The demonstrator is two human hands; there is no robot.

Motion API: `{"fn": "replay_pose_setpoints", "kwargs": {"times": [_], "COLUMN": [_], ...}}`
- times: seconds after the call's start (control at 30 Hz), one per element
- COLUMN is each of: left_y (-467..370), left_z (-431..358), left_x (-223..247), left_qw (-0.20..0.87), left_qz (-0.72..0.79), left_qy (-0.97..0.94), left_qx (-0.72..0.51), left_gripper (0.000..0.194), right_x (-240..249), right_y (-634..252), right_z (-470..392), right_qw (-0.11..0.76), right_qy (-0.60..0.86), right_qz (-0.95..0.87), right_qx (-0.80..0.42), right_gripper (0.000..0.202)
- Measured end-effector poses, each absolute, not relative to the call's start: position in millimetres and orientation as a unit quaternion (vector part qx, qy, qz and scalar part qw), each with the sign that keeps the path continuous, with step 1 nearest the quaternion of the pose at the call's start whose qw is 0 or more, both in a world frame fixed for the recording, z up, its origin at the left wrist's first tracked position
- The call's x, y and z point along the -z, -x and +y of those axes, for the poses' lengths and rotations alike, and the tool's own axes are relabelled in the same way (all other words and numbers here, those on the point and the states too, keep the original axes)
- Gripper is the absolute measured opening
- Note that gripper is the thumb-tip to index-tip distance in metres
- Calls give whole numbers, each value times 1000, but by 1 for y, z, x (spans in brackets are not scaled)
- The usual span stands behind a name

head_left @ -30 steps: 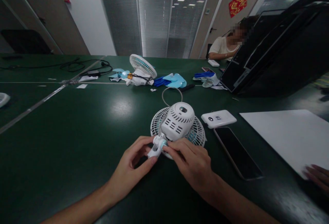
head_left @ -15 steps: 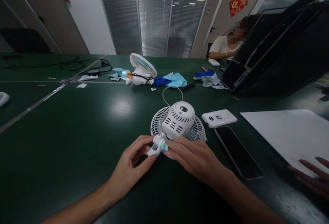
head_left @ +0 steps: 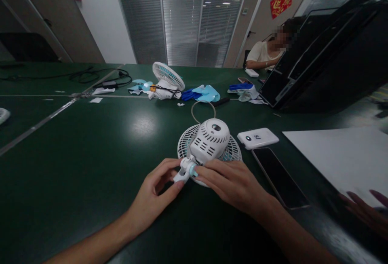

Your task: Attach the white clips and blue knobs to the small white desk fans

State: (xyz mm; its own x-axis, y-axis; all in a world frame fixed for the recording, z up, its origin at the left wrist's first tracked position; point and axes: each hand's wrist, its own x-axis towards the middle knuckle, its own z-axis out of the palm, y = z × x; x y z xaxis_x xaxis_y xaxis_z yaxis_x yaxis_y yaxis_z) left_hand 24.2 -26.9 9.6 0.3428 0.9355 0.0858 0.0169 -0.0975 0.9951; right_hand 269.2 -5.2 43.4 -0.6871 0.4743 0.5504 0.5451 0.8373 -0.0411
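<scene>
A small white fan (head_left: 209, 140) lies face down on the green table, its vented motor housing upward and the round grille beneath. At its near side is a white mounting bracket (head_left: 182, 174) with a light-blue knob (head_left: 192, 170). My left hand (head_left: 157, 187) is closed on the bracket, thumb below and fingers above. My right hand (head_left: 232, 181) has its fingers closed at the blue knob, and its fingertips are partly hidden. A thin grey cable (head_left: 203, 112) loops behind the fan.
Right of the fan lie a white device (head_left: 258, 138), a dark phone (head_left: 280, 179) and a white sheet (head_left: 339, 155), with another person's hand (head_left: 363, 211) at it. Farther back are a second fan (head_left: 166, 82), blue fan blades (head_left: 207, 93), gloves (head_left: 244, 91) and a large black case (head_left: 327, 62).
The fingers of my right hand have shifted slightly around the blue knob. My left hand stays on the bracket, and the fan lies in the same place.
</scene>
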Motion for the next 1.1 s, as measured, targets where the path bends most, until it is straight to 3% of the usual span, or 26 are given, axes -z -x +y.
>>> {"fn": "replay_pose_setpoints", "kwargs": {"times": [0.17,0.37,0.6,0.77,0.97,1.1], "left_y": [-24,-24,-24,-23,-23,-23], "left_z": [-27,-27,-28,-26,-26,-27], "left_x": [-10,-9,-9,-8,-5,-6], "left_qw": [548,549,544,537,538,542], "left_qz": [389,395,389,390,384,383], "left_qy": [-610,-609,-618,-622,-622,-623], "left_qx": [-419,-414,-412,-416,-420,-414], "left_gripper": [34,33,31,31,32,32], "right_x": [-41,-45,-49,-48,-48,-48], "right_y": [-263,-275,-270,-271,-270,-270], "right_z": [-7,-4,-5,-6,-6,-4], "right_qw": [289,240,289,298,330,327], "right_qy": [306,266,283,266,256,290], "right_qz": [-903,-931,-909,-911,-904,-895], "right_qx": [86,71,103,102,91,90], "right_gripper": [11,34,10,7,21,12]}}
